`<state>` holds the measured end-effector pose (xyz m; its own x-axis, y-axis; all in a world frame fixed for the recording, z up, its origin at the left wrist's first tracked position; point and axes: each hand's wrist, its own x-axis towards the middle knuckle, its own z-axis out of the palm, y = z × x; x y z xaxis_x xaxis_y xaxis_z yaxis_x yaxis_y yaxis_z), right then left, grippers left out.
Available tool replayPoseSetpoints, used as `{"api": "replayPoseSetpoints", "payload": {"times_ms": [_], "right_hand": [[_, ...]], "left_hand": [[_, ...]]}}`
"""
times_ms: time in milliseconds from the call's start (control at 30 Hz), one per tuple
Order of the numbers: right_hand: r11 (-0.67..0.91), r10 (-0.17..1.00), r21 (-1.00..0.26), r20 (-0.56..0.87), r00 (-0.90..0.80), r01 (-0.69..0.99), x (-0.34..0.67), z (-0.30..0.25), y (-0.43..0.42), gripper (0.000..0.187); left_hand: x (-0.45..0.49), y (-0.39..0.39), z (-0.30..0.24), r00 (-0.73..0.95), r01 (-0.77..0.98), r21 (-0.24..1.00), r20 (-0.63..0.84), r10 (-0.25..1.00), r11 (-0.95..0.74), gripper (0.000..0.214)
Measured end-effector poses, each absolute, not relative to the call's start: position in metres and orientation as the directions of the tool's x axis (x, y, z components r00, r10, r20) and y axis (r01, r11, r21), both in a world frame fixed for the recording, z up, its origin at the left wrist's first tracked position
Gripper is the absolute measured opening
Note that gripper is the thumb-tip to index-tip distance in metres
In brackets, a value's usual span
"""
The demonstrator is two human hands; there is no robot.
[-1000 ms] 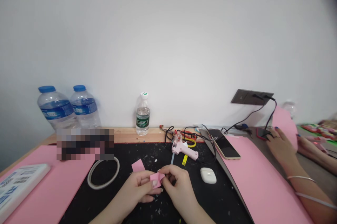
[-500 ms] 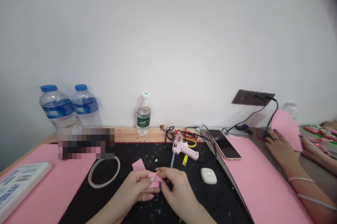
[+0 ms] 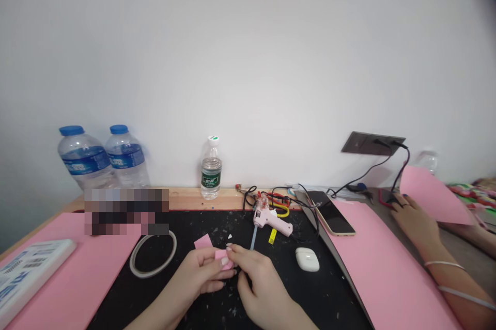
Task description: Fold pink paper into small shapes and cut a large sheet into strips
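Note:
A small folded piece of pink paper (image 3: 222, 254) is pinched between the thumb and fingers of my left hand (image 3: 205, 270). My right hand (image 3: 258, 276) has its fingertips closed against the paper's right edge, and the two hands meet there. Part of the paper is hidden behind my fingers. Just behind my left hand, a loose pink paper scrap (image 3: 203, 241) lies on the black mat (image 3: 186, 224). Beyond my right hand lies a pale pink glue gun (image 3: 273, 221), its glue stick (image 3: 253, 238) pointing toward me.
A roll ring (image 3: 135, 253) lies left, a white earbud case (image 3: 307, 259) and phone (image 3: 331, 212) right. Pink sheets (image 3: 387, 263) flank the mat. A small bottle (image 3: 211, 172) stands at the wall. At right, another person's hand (image 3: 416, 221) is beside a pink sheet (image 3: 432, 195).
My right fingers have moved up and over the paper, and its raised flap now looks folded down. At right, the other person's pink sheet has tilted lower and rightward.

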<state>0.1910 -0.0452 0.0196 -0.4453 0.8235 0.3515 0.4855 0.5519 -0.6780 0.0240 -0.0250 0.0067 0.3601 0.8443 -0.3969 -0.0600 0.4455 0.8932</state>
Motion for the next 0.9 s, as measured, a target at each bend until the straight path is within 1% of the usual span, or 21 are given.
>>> {"api": "replayPoseSetpoints", "payload": {"times_ms": [67, 167, 233, 267, 367, 500, 700, 900], "right_hand": [[0.5, 0.862, -0.718, 0.356, -0.361, 0.485, 0.19, 0.017, -0.044, 0.041], [0.364, 0.931, -0.793, 0.298, -0.21, 0.489, 0.189, 0.016, -0.041, 0.021], [0.323, 0.946, -0.807, 0.264, -0.187, 0.495, 0.189, 0.016, -0.039, 0.011], [0.32, 0.947, -0.805, 0.25, -0.204, 0.499, 0.189, 0.017, -0.038, 0.012], [0.328, 0.934, -0.796, 0.193, -0.3, 0.508, 0.188, 0.017, -0.037, 0.022], [0.336, 0.911, -0.805, 0.146, -0.386, 0.488, 0.187, 0.013, -0.038, 0.027], [0.403, 0.879, -0.769, 0.172, -0.446, 0.496, 0.186, 0.011, -0.041, 0.026], [0.406, 0.879, -0.779, 0.189, -0.438, 0.478, 0.186, 0.014, -0.04, 0.026]], "left_hand": [[0.023, -0.025, 0.007, 0.37, -0.066, 0.899, -0.38, 0.847, 0.432, 0.039], [0.022, -0.026, 0.01, 0.398, -0.08, 0.905, -0.356, 0.846, 0.418, 0.034], [0.022, -0.028, 0.013, 0.444, -0.066, 0.911, -0.338, 0.83, 0.407, 0.028], [0.023, -0.029, 0.014, 0.471, -0.057, 0.914, -0.33, 0.818, 0.401, 0.025], [0.024, -0.034, 0.018, 0.531, -0.028, 0.919, -0.32, 0.785, 0.394, 0.018], [0.026, -0.036, 0.016, 0.549, 0.011, 0.917, -0.339, 0.764, 0.399, 0.018], [0.029, -0.035, 0.001, 0.541, 0.056, 0.932, -0.33, 0.774, 0.358, 0.017], [0.028, -0.034, -0.001, 0.525, 0.016, 0.947, -0.28, 0.803, 0.32, 0.019]]}}
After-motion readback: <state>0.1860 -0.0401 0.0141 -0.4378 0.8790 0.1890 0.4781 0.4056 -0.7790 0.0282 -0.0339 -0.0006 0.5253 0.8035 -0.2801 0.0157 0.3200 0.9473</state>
